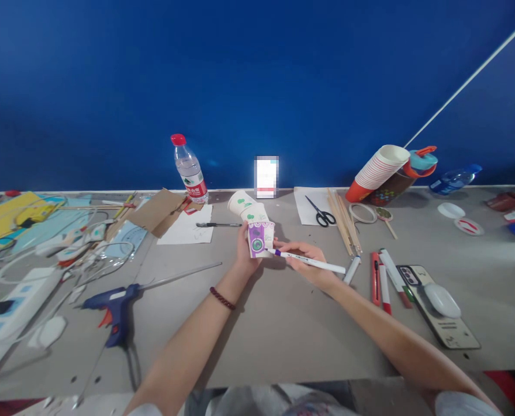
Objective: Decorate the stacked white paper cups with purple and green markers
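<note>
A grey worktop point(257, 329) runs below a deep blue wall point(223, 86), with a blocky pixelated patch point(267, 177) low on the wall's middle. To the left lie a blue hot-glue gun point(119, 306), a white power strip point(19, 315) and tangled cables; a water bottle with a red cap point(191, 173) stands near the wall. To the right are black-handled scissors point(322, 214), a stack of paper cups point(379, 170), and a phone point(441, 312) with a white case (rounded and glossy) point(443, 300) on top. At centre, the left hand point(246, 248) is closed around a purple-decorated paper cup point(261, 240), and the right hand point(307, 260) pinches a white marker point(316, 263), its purple tip at the cup.
</note>
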Action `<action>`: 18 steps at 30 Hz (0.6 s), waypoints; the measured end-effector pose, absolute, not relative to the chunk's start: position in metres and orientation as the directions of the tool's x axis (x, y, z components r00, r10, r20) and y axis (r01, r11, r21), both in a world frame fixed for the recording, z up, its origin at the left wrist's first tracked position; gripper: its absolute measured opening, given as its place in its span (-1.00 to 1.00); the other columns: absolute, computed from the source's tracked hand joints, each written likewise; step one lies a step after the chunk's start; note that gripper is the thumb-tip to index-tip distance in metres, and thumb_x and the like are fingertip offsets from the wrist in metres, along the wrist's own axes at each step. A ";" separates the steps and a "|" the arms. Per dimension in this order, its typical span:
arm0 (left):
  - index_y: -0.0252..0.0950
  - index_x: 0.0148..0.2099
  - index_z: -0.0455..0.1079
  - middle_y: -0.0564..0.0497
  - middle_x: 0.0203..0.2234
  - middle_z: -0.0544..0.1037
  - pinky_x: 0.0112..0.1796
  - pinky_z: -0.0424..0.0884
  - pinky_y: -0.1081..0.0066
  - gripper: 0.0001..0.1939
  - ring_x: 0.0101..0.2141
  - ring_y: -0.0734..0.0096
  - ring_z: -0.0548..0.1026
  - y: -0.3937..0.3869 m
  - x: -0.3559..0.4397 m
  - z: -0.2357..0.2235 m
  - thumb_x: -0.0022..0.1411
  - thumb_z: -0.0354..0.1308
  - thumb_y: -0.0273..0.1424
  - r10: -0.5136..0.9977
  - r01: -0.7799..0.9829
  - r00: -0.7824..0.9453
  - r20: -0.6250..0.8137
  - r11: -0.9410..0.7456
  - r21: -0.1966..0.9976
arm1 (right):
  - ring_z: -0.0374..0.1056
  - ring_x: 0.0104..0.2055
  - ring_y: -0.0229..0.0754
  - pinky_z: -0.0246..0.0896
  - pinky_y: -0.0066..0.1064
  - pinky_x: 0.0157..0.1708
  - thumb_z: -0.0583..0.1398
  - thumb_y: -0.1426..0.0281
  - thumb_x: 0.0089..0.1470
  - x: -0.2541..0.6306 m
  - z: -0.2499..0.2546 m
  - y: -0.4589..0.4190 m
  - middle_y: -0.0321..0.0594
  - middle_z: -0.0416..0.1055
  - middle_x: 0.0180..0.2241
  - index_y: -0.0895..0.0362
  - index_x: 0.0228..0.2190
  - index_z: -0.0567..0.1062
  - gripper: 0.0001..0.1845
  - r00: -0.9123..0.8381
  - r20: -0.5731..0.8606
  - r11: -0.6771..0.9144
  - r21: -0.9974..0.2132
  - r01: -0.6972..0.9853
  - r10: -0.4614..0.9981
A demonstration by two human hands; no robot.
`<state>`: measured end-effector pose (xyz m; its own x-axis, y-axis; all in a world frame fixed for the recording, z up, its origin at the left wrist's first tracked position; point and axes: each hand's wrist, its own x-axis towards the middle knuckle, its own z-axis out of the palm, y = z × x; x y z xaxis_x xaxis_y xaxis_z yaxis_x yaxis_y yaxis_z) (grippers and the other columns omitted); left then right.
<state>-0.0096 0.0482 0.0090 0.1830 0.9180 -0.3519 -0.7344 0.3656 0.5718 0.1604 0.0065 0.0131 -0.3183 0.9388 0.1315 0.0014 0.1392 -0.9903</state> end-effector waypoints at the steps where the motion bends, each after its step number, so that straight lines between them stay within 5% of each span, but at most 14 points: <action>1: -0.44 -0.11 0.46 -0.15 -0.45 0.59 -0.38 0.47 0.28 -0.44 -0.49 0.21 0.55 0.048 -0.010 0.009 0.14 0.06 -0.01 0.918 -0.734 0.185 -0.351 0.367 0.571 | 0.38 0.15 0.04 0.26 -0.06 0.15 0.27 0.22 0.07 0.160 0.012 0.007 -0.09 0.55 -0.03 0.06 -0.27 0.58 -0.79 -0.316 0.133 0.140 -0.990 0.002 0.939; 18: -0.45 -0.15 0.46 -0.15 -0.48 0.58 -0.43 0.44 0.34 -0.46 -0.52 0.26 0.53 0.049 -0.009 0.012 0.19 0.00 -0.03 0.909 -0.746 0.197 -0.367 0.382 0.546 | 0.31 0.21 0.07 0.28 -0.07 0.11 0.28 0.27 0.04 0.161 0.013 0.007 -0.07 0.53 0.01 0.05 -0.29 0.60 -0.83 -0.343 0.079 0.093 -0.995 0.024 0.936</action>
<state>-0.0093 0.0490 0.0122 0.1970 0.9090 -0.3674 -0.7458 0.3822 0.5456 0.1606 0.0065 0.0127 -0.3431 0.9359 0.0792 0.0237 0.0929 -0.9954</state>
